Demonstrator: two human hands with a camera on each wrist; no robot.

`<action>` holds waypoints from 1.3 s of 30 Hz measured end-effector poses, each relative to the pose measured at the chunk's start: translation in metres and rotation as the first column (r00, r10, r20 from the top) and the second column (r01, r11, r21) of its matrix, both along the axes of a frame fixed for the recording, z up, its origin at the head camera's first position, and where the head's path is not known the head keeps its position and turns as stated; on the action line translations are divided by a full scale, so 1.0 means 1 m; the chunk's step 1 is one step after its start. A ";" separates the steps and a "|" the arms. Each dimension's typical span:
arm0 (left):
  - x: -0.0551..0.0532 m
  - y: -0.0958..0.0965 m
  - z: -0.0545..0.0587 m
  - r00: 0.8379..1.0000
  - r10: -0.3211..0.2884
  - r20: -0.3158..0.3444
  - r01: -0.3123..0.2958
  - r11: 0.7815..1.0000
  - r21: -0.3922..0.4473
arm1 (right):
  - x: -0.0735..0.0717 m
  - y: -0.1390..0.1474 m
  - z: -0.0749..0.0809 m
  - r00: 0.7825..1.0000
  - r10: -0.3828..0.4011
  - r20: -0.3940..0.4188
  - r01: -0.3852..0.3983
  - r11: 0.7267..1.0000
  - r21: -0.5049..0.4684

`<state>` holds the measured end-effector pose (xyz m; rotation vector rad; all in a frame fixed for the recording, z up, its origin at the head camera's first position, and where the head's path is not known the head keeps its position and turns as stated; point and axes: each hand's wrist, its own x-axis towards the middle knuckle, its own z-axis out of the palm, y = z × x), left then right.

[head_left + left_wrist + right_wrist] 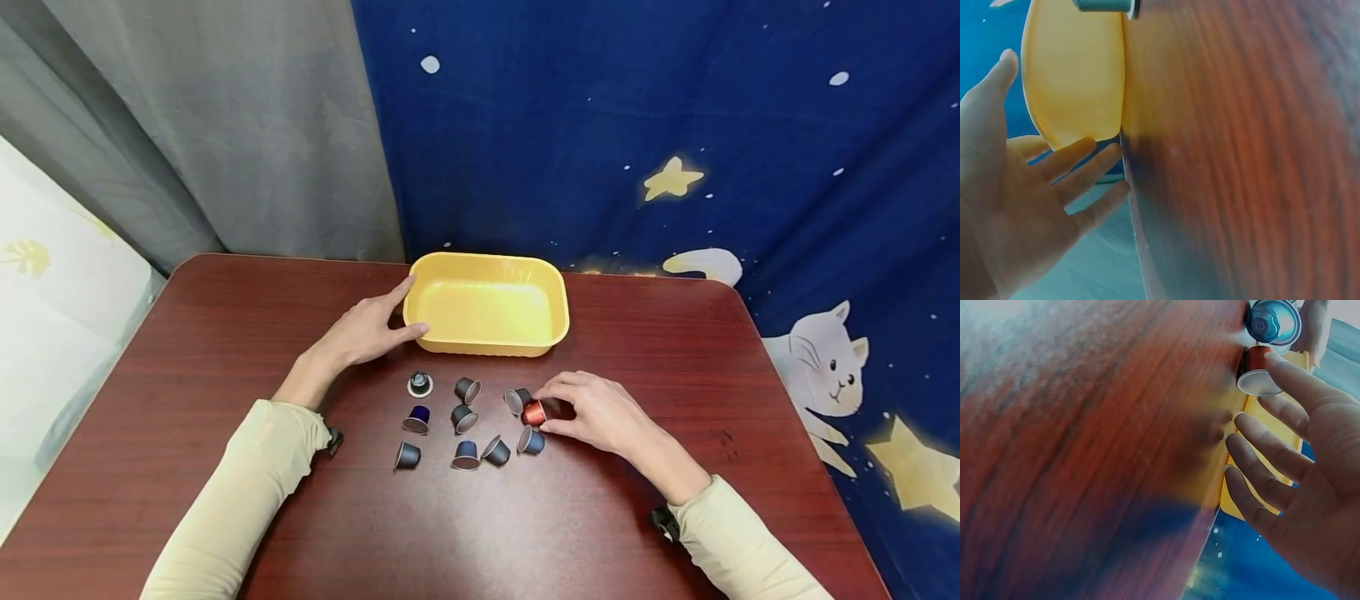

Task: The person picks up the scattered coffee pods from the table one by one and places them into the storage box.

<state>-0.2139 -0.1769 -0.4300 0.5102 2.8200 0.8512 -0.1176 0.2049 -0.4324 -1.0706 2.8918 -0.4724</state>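
Right hand (596, 411): thumb and index finger either side of red coffee capsule (533, 413); cannot tell whether clamped; other fingers apart. Capsule on its side on table (345, 525), long axis roughly left-right, lid rightward, beside dark coffee capsules (464, 419). Left hand (367, 329): fingers spread at left end of yellow basin (483, 312), rounded rectangle, glossy floor showing. Table reddish, wood-grained.

Probably a room in a home, a curtained corner by the look of it — a blue curtain (525, 125) printed with yellow stars (672, 178) and a white cat (825, 358), a plain grey curtain (285, 125) beside it, a wood-grain table (225, 333) in front — though little else of the room shows.
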 end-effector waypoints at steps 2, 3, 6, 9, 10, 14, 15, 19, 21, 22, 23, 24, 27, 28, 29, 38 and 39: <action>0.000 0.001 0.000 1.000 0.004 0.008 -0.004 1.000 -0.009 | 0.000 0.000 0.000 1.000 0.000 0.006 0.000 1.000 -0.001; 0.000 0.001 0.000 1.000 0.003 0.012 -0.003 1.000 -0.010 | 0.000 0.000 0.000 1.000 0.001 0.012 -0.001 1.000 -0.004; 0.000 0.001 0.000 1.000 0.002 0.014 -0.002 1.000 -0.016 | 0.000 0.001 0.000 1.000 0.003 0.025 -0.003 1.000 -0.013; 0.000 0.001 -0.001 1.000 -0.004 0.014 0.005 1.000 -0.014 | 0.000 0.001 0.000 0.999 0.002 0.037 -0.001 1.000 -0.022; -0.001 0.001 -0.001 1.000 -0.003 0.015 0.003 1.000 -0.016 | 0.000 0.002 0.000 0.999 -0.001 0.036 0.002 1.000 -0.022; -0.001 0.000 -0.001 1.000 -0.004 0.023 0.004 1.000 -0.010 | 0.000 0.004 0.000 1.000 -0.008 0.030 0.009 1.000 -0.024; 0.000 0.000 -0.001 1.000 -0.002 0.025 0.002 1.000 -0.010 | 0.000 0.004 0.000 1.000 -0.009 0.027 0.009 1.000 -0.024; 0.002 -0.001 0.000 0.999 -0.002 0.035 0.002 1.000 -0.003 | 0.000 0.007 0.001 1.000 -0.015 0.022 0.016 1.000 -0.024; 0.003 -0.001 0.000 0.999 0.001 0.039 -0.001 1.000 0.001 | 0.000 0.008 0.000 1.000 -0.016 0.017 0.016 1.000 -0.024; 0.003 -0.001 0.000 0.999 0.001 0.041 -0.001 1.000 0.005 | 0.000 0.009 0.000 1.000 -0.015 0.016 0.015 1.000 -0.025; 0.004 0.000 0.000 0.999 0.005 0.041 -0.005 1.000 0.010 | 0.000 0.009 0.000 1.000 -0.011 0.012 0.012 1.000 -0.028; 0.004 0.000 0.000 0.999 0.005 0.042 -0.005 1.000 0.012 | 0.000 0.010 0.000 1.000 -0.006 0.008 0.007 0.999 -0.032; 0.005 0.000 -0.001 0.999 0.003 0.040 -0.004 1.000 0.025 | 0.000 0.010 0.001 1.000 0.006 -0.009 -0.007 0.999 -0.051; 0.005 0.000 -0.001 0.999 0.001 0.039 -0.003 1.000 0.030 | 0.000 0.010 0.002 1.000 0.008 -0.016 -0.009 0.998 -0.057; 0.005 0.000 -0.001 0.999 0.001 0.037 -0.002 0.999 0.032 | 0.000 0.010 0.002 1.000 0.008 -0.022 -0.010 0.998 -0.062; 0.007 -0.001 -0.002 0.999 -0.002 -0.032 0.003 0.999 0.041 | 0.003 0.010 0.010 1.000 -0.018 -0.010 0.018 0.998 -0.056; 0.007 -0.001 -0.001 0.999 -0.002 -0.048 0.004 0.999 0.041 | 0.003 0.010 0.011 1.000 -0.019 -0.011 0.019 0.998 -0.058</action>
